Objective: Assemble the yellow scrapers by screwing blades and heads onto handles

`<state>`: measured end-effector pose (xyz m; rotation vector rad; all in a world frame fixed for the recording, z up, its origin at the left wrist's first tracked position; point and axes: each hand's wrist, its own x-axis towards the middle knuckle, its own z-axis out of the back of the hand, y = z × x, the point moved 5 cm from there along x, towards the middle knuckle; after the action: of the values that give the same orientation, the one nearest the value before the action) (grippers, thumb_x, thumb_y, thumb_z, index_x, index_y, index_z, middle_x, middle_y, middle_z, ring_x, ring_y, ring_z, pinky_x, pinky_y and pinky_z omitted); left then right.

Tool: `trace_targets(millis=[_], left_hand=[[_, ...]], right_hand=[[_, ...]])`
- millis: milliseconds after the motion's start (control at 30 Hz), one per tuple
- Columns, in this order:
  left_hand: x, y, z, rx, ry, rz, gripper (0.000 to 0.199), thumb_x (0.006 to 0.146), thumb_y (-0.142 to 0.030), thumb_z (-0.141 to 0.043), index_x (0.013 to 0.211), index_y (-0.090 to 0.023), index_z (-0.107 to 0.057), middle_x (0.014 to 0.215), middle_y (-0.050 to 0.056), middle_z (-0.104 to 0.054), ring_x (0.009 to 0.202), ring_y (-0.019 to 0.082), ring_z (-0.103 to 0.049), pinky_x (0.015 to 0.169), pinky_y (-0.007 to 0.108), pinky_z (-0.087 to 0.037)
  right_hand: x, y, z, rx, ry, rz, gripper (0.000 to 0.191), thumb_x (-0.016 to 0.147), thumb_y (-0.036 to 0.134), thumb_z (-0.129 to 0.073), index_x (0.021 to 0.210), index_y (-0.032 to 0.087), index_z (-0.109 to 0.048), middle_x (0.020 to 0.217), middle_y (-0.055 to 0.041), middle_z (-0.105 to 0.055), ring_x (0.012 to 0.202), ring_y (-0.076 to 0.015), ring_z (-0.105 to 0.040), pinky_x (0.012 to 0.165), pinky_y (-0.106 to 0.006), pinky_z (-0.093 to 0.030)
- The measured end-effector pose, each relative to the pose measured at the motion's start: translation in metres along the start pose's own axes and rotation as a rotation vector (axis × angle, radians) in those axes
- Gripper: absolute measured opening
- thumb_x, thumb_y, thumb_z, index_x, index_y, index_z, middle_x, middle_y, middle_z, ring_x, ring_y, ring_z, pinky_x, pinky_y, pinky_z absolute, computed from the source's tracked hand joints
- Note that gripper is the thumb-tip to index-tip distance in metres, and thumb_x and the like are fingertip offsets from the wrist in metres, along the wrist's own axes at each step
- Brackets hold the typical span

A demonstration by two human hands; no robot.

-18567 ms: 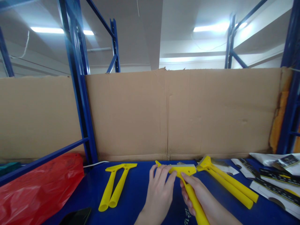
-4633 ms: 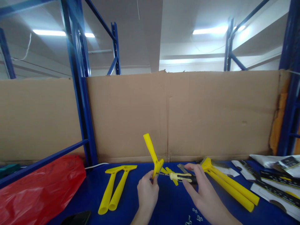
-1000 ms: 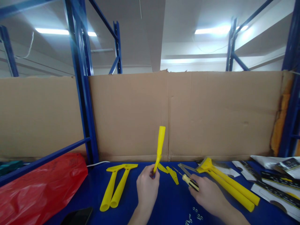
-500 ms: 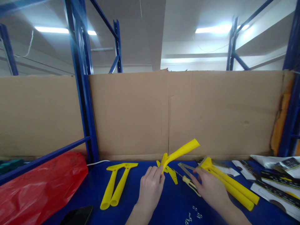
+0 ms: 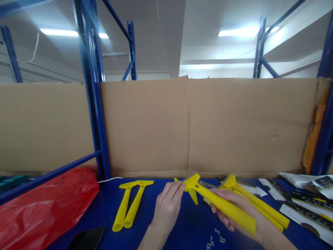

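My left hand (image 5: 169, 203) pinches the head of a yellow scraper (image 5: 223, 205), its handle slanting down to the right. Beneath that handle my right hand (image 5: 227, 208) has its fingers curled, and the handle hides part of them; whether they grip it is not clear. Behind my left fingers lies a flat yellow piece (image 5: 193, 196). Two yellow handles (image 5: 134, 206) with T-shaped heads lie side by side on the left. Two more yellow scrapers (image 5: 262, 206) rest behind my right hand. A screwdriver is mostly covered by my right hand.
Small metal parts (image 5: 215, 239) lie on the blue table (image 5: 192, 225) near the front. A black phone (image 5: 87, 239) and red bag (image 5: 57, 201) are at left. Black-and-white packages (image 5: 307, 211) lie at right. A cardboard panel (image 5: 156, 128) stands behind.
The held yellow scraper has swung from pointing up and right to pointing down and right. My right hand has come under its handle, away from the metal strips by the screwdriver.
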<state>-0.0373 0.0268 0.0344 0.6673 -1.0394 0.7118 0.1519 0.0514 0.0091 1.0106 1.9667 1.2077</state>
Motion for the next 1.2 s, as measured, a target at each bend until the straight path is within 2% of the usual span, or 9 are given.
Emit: trace_targets(millis=[167,300,367,433,467,633,767,1000,1200], left_hand=[[0.000,-0.001,-0.004,0.042,0.066,0.042,0.030,0.089,-0.007,-0.042,0.105,-0.019,-0.063,0.101,0.007,-0.068,0.096,0.019,-0.061,0.080,0.030,-0.057],[0.004,-0.015,-0.003,0.035,0.081,-0.009,0.025,0.085,-0.009,-0.048,0.104,-0.017,-0.062,0.104,0.010,-0.065,0.100,0.023,-0.059,0.090,0.042,-0.051],[0.009,-0.025,-0.002,-0.018,0.109,-0.026,0.018,0.084,-0.013,-0.052,0.097,-0.017,-0.064,0.095,0.009,-0.066,0.089,0.022,-0.060,0.081,0.041,-0.052],[0.013,-0.035,-0.003,-0.100,0.196,0.004,0.013,0.085,-0.016,-0.052,0.081,-0.019,-0.064,0.077,0.004,-0.064,0.075,0.019,-0.059,0.070,0.036,-0.052],[0.013,-0.039,-0.005,-0.153,0.261,0.034,0.014,0.085,-0.018,-0.052,0.078,-0.020,-0.063,0.075,0.003,-0.064,0.075,0.019,-0.059,0.069,0.034,-0.052],[0.002,-0.056,-0.025,-0.381,0.634,0.142,0.012,0.077,-0.016,-0.062,0.081,-0.026,-0.068,0.086,0.000,-0.069,0.087,0.019,-0.062,0.067,0.027,-0.051],[-0.011,-0.061,-0.039,-0.431,0.789,0.155,0.010,0.068,-0.019,-0.073,0.074,-0.026,-0.071,0.090,-0.001,-0.071,0.090,0.020,-0.063,0.069,0.027,-0.051],[-0.017,-0.062,-0.046,-0.419,0.850,0.161,0.009,0.067,-0.022,-0.076,0.074,-0.027,-0.073,0.089,0.001,-0.070,0.090,0.021,-0.064,0.070,0.028,-0.052],[-0.022,-0.066,-0.049,-0.434,0.718,0.097,0.010,0.073,-0.019,-0.065,0.070,-0.026,-0.071,0.079,0.003,-0.068,0.084,0.019,-0.061,0.064,0.024,-0.050]], right_hand=[[0.004,-0.006,-0.011,-0.175,0.031,0.012,0.037,0.073,0.034,-0.068,0.105,0.017,-0.060,0.075,-0.0017,-0.066,0.047,-0.0085,-0.058,0.037,-0.017,-0.044],[0.006,-0.010,-0.008,-0.161,-0.115,0.044,0.055,0.071,0.030,-0.067,0.122,0.020,-0.050,0.077,-0.0001,-0.064,0.047,-0.0088,-0.057,0.038,-0.018,-0.042],[0.005,-0.010,-0.005,-0.144,-0.189,0.072,0.060,0.070,0.029,-0.067,0.126,0.021,-0.046,0.078,-0.0001,-0.064,0.049,-0.0094,-0.057,0.041,-0.019,-0.042],[0.004,-0.009,-0.003,-0.134,-0.223,0.090,0.062,0.070,0.027,-0.067,0.127,0.020,-0.045,0.078,0.0001,-0.064,0.051,-0.0098,-0.057,0.043,-0.020,-0.042],[0.004,-0.009,-0.003,-0.130,-0.227,0.092,0.062,0.069,0.027,-0.067,0.127,0.019,-0.045,0.077,0.0005,-0.064,0.051,-0.0100,-0.057,0.043,-0.020,-0.042],[0.006,-0.011,-0.002,-0.114,-0.201,0.075,0.062,0.068,0.026,-0.069,0.125,0.018,-0.047,0.074,0.0015,-0.064,0.048,-0.0094,-0.055,0.042,-0.020,-0.040],[0.006,-0.014,0.001,-0.085,-0.234,0.077,0.065,0.071,0.024,-0.066,0.130,0.017,-0.039,0.074,0.0005,-0.065,0.049,-0.0102,-0.057,0.041,-0.020,-0.040],[0.005,-0.013,-0.002,-0.092,-0.235,0.062,0.067,0.070,0.025,-0.066,0.130,0.019,-0.037,0.074,0.0011,-0.065,0.049,-0.0102,-0.056,0.042,-0.020,-0.040],[0.003,-0.013,-0.005,-0.127,-0.256,0.070,0.056,0.071,0.026,-0.063,0.124,0.021,-0.046,0.075,0.0008,-0.064,0.049,-0.0104,-0.056,0.042,-0.020,-0.039]])
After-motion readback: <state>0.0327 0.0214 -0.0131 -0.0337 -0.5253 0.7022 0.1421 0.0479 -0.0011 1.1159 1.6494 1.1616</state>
